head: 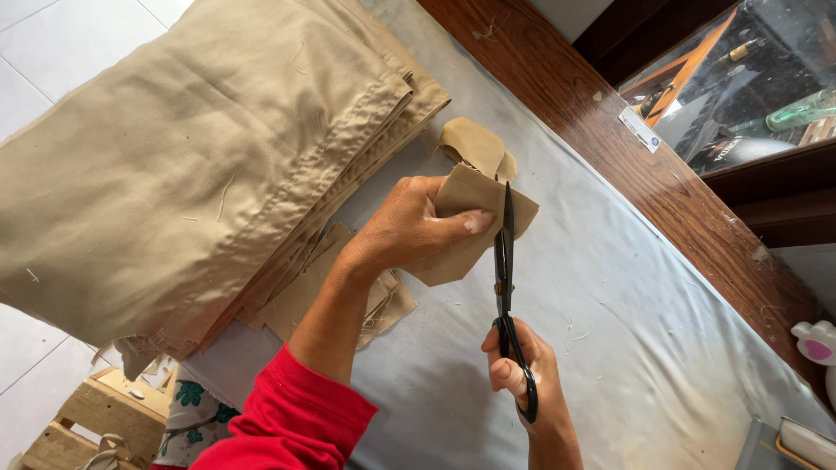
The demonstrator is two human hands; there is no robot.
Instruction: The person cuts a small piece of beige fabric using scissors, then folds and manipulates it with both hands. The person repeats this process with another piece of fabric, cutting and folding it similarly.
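The right hand (521, 370), nearest the camera, is closed through the handles of black scissors (504, 287), blades pointing away and biting the edge of a small tan fabric piece (475, 231). The left hand (409, 228) pinches that piece just left of the blades, holding it taut above the grey table cover (610, 305). Beyond the pinch lies another scrap (475, 146); further left, a stack of tan cloth (200, 165).

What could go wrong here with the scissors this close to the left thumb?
1. The left hand pinches the tan fabric piece with its thumb tip right beside the blade of the black scissors; a slip could nick it.
2. The piece is held up off the grey table cover, so it may flex and the cut wander.
3. The tan fabric stack overhangs the table edge and might slide.
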